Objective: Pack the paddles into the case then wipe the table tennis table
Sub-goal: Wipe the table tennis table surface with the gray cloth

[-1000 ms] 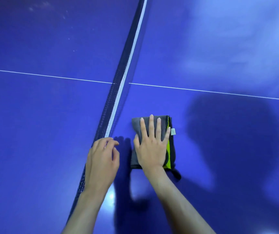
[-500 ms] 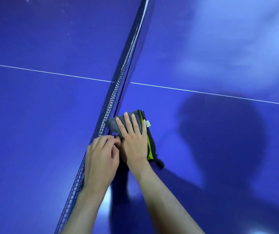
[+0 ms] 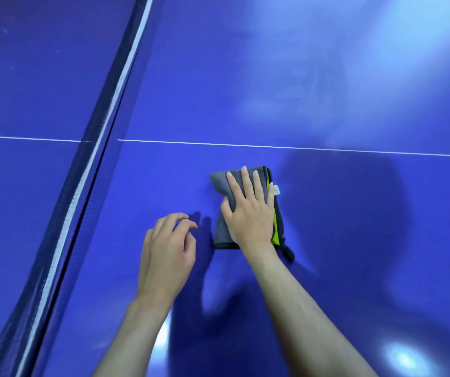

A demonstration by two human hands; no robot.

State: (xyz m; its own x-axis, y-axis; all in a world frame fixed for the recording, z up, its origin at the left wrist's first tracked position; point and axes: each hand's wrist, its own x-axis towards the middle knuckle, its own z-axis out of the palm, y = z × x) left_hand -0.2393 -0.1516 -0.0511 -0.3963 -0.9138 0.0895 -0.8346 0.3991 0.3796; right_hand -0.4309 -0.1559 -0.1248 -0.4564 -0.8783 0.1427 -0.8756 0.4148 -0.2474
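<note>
The right hand (image 3: 249, 210) lies flat, fingers straight and slightly spread, pressing down on a folded grey microfibre cloth with a lime-green inner layer and a small white tag (image 3: 223, 229), which rests on the glossy blue table tennis table (image 3: 354, 104) on the half right of the net. The cloth's long axis runs away from the person, roughly in line with the forearm, so the hand covers most of it and only its left strip, far edge and a dark corner near the wrist show. The left hand (image 3: 168, 254) hovers or rests just beside the cloth's left edge with fingers loosely curled, holding nothing; whether its fingertips touch the surface cannot be told. The dark net with its white top tape (image 3: 82, 191) stands well to the left of both hands, running diagonally away. The thin white centre line (image 3: 300, 147) crosses the table just beyond the cloth's far edge. No paddles or case are in view, so the packing step is probably done and wiping is under way. The right hand is the one to drive the next stroke; open blue surface spreads widely to the right and ahead, while leftward room ends at the net.
</note>
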